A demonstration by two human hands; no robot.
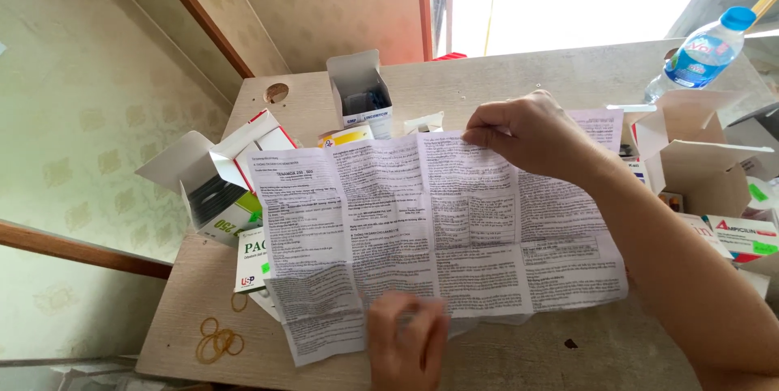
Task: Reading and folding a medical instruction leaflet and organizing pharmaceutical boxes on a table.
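Both hands are on the leaflet (438, 229), a large printed paper sheet, creased into panels and spread nearly flat over the middle of the desk (519, 75). Right hand (523, 135) pinches the top edge near centre, thumb and fingers closed on the paper. Left hand (406, 342) grips the bottom edge, fingers curled on it; it's blurred, so exact finger placement can't be told.

Judgement on handling:
- Sheet is thin and already ridged along its creases. It should fold back most cleanly along those, not across them.
- Keep light tension between top and bottom grip so panels stay flat; slack would let the left side curl, where a corner hangs toward the desk edge.
- Pinch close to a crease line, not mid-panel, to avoid new wrinkles or a tear.
- Left side of the sheet lies over a green-and-white carton (250, 257); lifting before folding avoids dragging it.

Surroundings: open white carton (213, 188) with red trim at left, open upright box (361, 91) behind the sheet, more cartons (698, 164) at right, one red-and-white box (742, 237) just beside the right forearm. Water bottle (704, 52) with blue cap stands at the far right corner, well apart. Rubber bands (219, 341) lie near the front left edge.
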